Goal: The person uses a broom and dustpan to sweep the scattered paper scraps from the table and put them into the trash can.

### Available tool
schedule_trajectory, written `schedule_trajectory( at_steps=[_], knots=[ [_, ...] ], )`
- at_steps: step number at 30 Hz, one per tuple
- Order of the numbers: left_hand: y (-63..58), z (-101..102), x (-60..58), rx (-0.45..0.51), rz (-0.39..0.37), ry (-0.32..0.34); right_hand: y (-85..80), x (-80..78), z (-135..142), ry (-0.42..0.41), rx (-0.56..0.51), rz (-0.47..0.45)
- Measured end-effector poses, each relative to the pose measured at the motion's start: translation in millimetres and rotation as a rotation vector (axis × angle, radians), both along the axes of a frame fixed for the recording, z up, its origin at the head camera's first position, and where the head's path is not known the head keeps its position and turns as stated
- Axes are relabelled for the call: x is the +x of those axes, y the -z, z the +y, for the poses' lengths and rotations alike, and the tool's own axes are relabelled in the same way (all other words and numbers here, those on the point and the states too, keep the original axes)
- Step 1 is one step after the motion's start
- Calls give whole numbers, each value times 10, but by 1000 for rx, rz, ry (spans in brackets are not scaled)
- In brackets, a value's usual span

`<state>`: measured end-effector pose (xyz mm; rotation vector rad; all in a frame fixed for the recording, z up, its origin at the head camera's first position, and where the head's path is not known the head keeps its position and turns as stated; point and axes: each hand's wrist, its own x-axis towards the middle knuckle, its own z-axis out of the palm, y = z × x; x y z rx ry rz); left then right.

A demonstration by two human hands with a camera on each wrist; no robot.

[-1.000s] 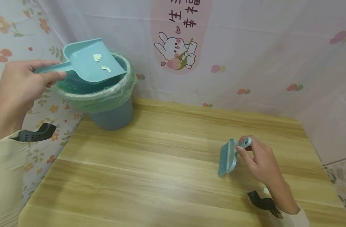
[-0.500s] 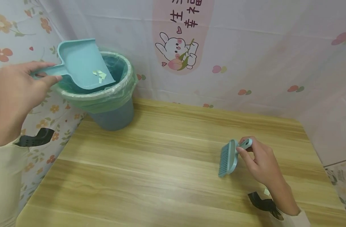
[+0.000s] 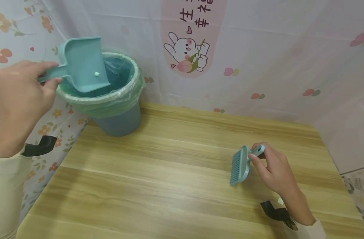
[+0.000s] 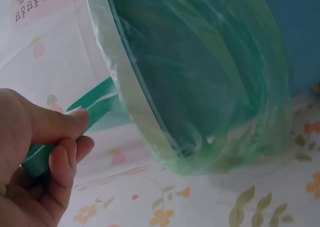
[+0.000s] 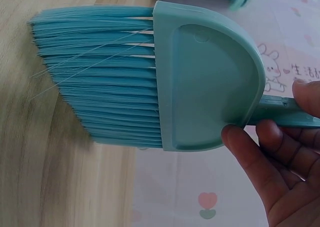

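Observation:
Over the mouth of a blue bin (image 3: 117, 122) with a green plastic liner (image 3: 110, 105), my left hand (image 3: 22, 89) grips the handle of a light-blue dustpan (image 3: 83, 59). The pan tilts down to the right, and one small pale scrap (image 3: 96, 74) lies on it. In the left wrist view the bin rim and liner (image 4: 240, 147) hide most of the pan. At the right of the table my right hand (image 3: 274, 169) holds a small blue brush (image 3: 244, 164) by its handle, bristles (image 5: 100, 77) pointing down toward the wood.
The wooden table (image 3: 158, 172) spreads between the hands. A pale scrap (image 3: 280, 200) lies beside my right wrist. Behind the table hangs a white printed cloth (image 3: 259, 53), and a flowered cloth (image 3: 47, 116) covers the left side.
The dustpan has drawn back left and tipped more steeply. Scraps slid toward its edge and most have left it; one still shows. The right hand and brush have stayed in place.

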<state>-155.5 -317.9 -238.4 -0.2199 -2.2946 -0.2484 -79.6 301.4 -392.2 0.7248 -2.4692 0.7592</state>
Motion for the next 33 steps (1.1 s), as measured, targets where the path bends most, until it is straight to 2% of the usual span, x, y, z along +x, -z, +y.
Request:
schedule_trajectory(
  at_steps=[4,10,13,15,17,21,24,26,28,33],
  knots=[
    [-10,34,5,18,-19,19,-6,-8,0,-5,-2,5],
    [-40,36,11,53,-13,-6,-10,-19,10,-10,-8,12],
    [-30,36,4,75,-15,8,-10,-17,12,-9,-14,9],
    [-17,31,16,120,-27,5,-11,-17,9,-7,-9,5],
    [-29,33,42,187,-59,-23,-14,-17,5,-5,-3,1],
    [-158,95,113,391,-213,-146,-20,-14,4,-4,-6,0],
    [-279,193,182,565,-326,-164,-19,-8,11,-3,-15,4],
    [-328,255,222,657,-360,-118,-14,-5,15,-5,-19,6],
    [-355,302,260,771,-395,-39,-7,0,19,0,-19,5],
    [-314,384,289,905,-486,115,1,8,19,8,-22,-2]
  ],
)
